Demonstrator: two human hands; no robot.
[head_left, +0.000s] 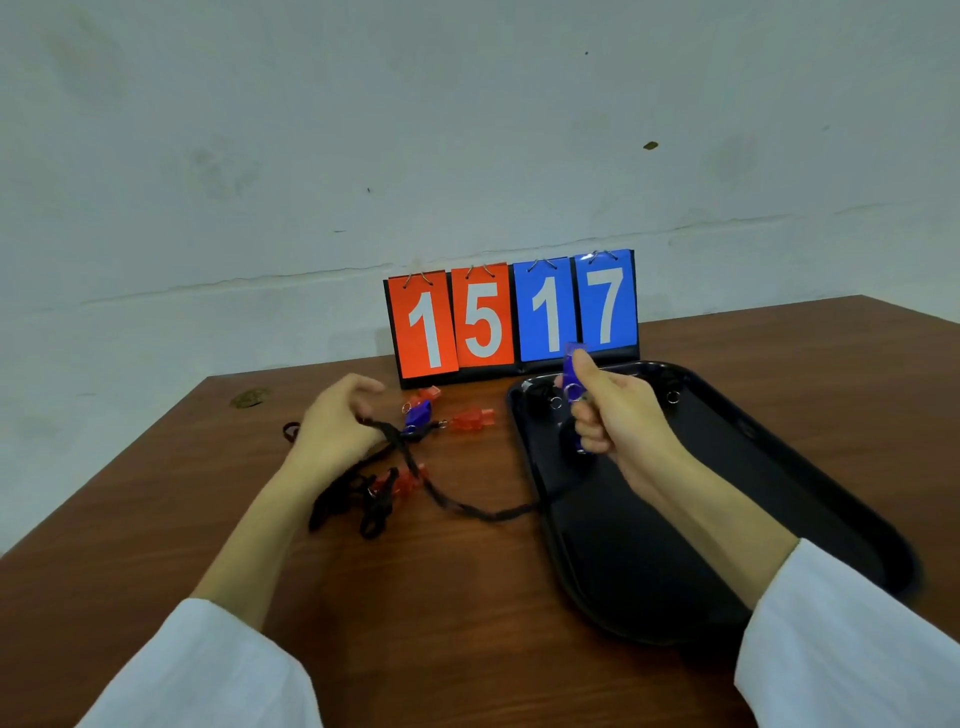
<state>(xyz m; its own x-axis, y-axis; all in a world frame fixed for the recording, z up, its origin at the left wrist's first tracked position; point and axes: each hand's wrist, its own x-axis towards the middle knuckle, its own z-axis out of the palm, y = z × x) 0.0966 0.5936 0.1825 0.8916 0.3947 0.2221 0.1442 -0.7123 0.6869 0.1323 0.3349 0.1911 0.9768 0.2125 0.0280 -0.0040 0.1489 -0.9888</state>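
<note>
The fingers (592, 431) of the right hand (618, 415) are curling tight round a blue whistle (573, 366), with the thumb pressing on its top. The hand is holding it upright above the far left part of a black tray (727, 467). A metal ring is showing at the whistle's lower end, and something dark is hanging just beneath the fist.

The left hand (337, 421) is resting on the bench (467, 597), its fingers (363, 387) bending over and gripping a black cord (467, 506). The cord is trailing from that hand across the wood to the tray's left rim, and more of it is lying bunched by the left wrist.

Just beyond the left hand, a second whistle (417, 415), also blue, is lying among three red whistles (470, 420). One of these is sitting in the bunched cord. A scoreboard (511, 317) reading 15 and 17 is standing at the bench's far edge, against the wall.
</note>
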